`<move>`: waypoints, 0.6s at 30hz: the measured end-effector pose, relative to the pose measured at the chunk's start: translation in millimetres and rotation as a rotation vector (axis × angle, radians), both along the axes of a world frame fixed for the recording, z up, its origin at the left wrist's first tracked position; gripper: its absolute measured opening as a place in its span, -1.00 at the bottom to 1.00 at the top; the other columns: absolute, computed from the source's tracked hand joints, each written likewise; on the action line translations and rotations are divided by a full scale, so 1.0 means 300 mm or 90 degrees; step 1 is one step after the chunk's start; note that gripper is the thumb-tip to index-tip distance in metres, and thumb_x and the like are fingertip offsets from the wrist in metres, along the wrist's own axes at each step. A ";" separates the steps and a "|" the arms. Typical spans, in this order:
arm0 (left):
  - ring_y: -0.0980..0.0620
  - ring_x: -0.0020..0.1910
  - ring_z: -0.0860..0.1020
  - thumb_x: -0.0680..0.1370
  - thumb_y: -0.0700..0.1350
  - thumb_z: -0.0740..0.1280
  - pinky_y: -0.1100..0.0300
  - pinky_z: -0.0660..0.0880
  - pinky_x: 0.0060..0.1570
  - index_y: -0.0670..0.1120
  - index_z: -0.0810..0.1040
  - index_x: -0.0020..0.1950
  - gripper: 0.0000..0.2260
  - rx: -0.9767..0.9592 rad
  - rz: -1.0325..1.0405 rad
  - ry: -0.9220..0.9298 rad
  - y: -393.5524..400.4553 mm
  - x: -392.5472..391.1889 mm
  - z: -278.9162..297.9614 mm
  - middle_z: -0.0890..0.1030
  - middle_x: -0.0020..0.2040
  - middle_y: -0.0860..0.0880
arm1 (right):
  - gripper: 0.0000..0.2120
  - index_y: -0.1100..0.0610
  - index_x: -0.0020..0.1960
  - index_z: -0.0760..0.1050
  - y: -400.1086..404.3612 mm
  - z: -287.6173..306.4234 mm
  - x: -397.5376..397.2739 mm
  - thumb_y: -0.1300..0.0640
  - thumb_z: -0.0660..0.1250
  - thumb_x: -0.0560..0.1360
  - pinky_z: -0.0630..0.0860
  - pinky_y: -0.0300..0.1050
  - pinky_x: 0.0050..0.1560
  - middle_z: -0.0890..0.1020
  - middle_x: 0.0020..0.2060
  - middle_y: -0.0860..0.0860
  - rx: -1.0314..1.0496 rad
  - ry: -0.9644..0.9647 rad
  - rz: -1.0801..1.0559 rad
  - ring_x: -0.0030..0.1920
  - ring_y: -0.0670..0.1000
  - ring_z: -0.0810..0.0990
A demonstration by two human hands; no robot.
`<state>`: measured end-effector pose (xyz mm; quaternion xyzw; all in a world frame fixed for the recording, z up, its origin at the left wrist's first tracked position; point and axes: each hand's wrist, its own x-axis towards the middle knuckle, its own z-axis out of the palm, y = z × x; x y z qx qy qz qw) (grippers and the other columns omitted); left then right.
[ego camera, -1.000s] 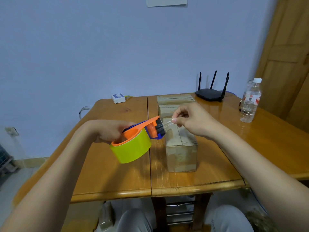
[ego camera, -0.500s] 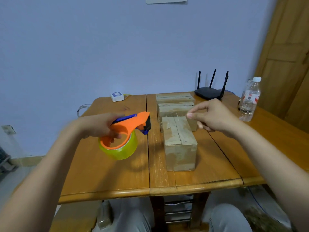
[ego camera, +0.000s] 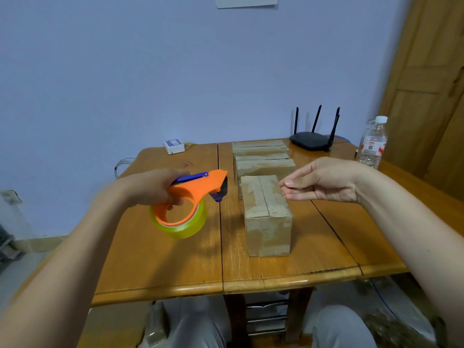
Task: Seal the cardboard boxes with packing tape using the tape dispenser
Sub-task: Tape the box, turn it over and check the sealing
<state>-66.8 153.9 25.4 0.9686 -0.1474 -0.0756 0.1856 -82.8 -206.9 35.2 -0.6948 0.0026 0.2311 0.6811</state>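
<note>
Orange plastic fills my left hand [ego camera: 153, 188]: its grip is wrapped round the handle of the orange tape dispenser with the yellow-green roll of packing tape [ego camera: 184, 208], held in the air above the left half of the wooden bench [ego camera: 160, 267], its dark blade end pointing toward the boxes. My right hand [ego camera: 324, 180] hovers empty over the far end of the nearest brown cardboard box [ego camera: 266, 214], fingers loosely curled with thumb and forefinger close together but pinching nothing that I can make out; no loose tape end shows. That box stands lengthwise on the bench just right of the centre seam, its two top flaps meeting in a visible slit, and I cannot tell whether clear tape already covers it. Two more brown cardboard boxes [ego camera: 263, 163] sit behind it in a row. I judge that I am at the start of a sealing pass, with the dispenser readied but not yet on the cardboard. The next move calls for bringing the blade end onto the far edge of the nearest box, sticking the tape down there, steadying the box with my free hand and drawing the dispenser along the slit toward me.
</note>
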 end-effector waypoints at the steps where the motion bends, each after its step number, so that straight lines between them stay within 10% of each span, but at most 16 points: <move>1: 0.04 -0.21 0.67 0.55 -0.21 0.40 0.01 0.66 -0.07 0.18 0.50 0.11 -0.70 0.011 0.004 -0.017 -0.001 0.000 0.003 0.63 -0.09 0.03 | -0.72 0.43 0.09 0.62 0.000 0.003 -0.003 0.45 0.37 0.39 0.70 -0.10 -0.13 0.71 -0.07 0.29 -0.007 -0.003 0.013 -0.12 0.11 0.74; 11: 0.02 -0.06 0.56 0.55 -0.23 0.36 0.14 0.50 -0.20 0.19 0.48 0.20 -0.64 0.035 0.007 -0.175 -0.062 -0.039 -0.012 0.60 -0.06 0.07 | -0.52 0.41 0.11 0.59 -0.010 -0.030 -0.009 -0.02 0.37 0.46 0.69 -0.04 -0.05 0.70 -0.01 0.30 -0.030 -0.053 -0.053 0.01 0.18 0.73; 18: 0.05 0.00 0.48 0.43 -0.42 0.30 0.35 0.34 -0.12 -0.04 0.51 0.30 -0.50 -0.039 -0.030 -0.257 -0.097 -0.083 -0.107 0.47 0.04 0.07 | -0.70 0.37 0.09 0.58 -0.024 -0.145 -0.023 0.41 0.52 0.38 0.68 -0.16 -0.24 0.72 -0.16 0.26 -0.080 -0.115 -0.167 -0.17 0.16 0.75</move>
